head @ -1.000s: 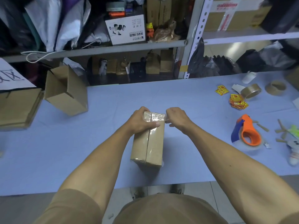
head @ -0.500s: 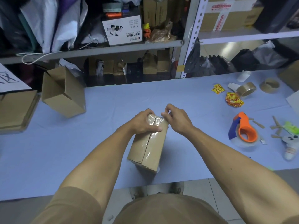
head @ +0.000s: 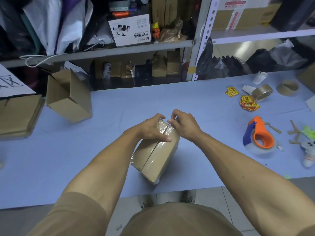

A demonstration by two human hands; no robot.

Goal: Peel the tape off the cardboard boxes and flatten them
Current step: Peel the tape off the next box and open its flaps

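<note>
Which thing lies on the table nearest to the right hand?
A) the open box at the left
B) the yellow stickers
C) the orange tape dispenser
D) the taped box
D: the right hand picks at the tape on the far end of the taped box, which the left hand holds.

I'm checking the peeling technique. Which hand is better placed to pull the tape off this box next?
The right hand: its fingertips already pinch at the tape on the box's far end, while the left hand grips that end, steadying it.
</note>
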